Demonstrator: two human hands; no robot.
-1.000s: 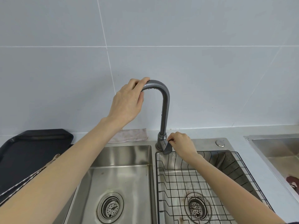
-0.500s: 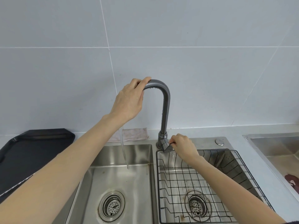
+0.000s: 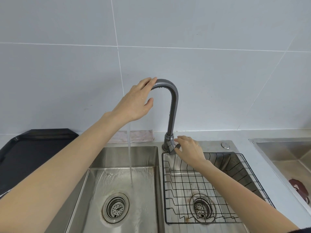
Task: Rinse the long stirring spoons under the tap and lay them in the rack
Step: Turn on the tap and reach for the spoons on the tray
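Observation:
A grey curved tap [image 3: 173, 111] rises between two steel basins. My left hand [image 3: 134, 103] lies over the spout's end, fingers loosely spread on it. My right hand [image 3: 188, 148] holds the tap lever [image 3: 173, 148] at the base. A stream of water [image 3: 130, 155] falls from the spout into the left basin [image 3: 121, 190] and spreads over its floor. A black wire rack [image 3: 202, 187] sits in the right basin with nothing in it. No stirring spoons are in view.
A black tray [image 3: 30, 148] lies on the counter at the left. A folded cloth [image 3: 139, 136] rests behind the left basin. Another steel sink [image 3: 286, 152] with a dark red object [image 3: 298, 188] is at the far right. A round button [image 3: 225, 145] sits behind the rack.
The water has gone from off to a thin trickle to a full stream into the left basin. My right hand has turned the lever. My left hand's fingers have loosened on the spout.

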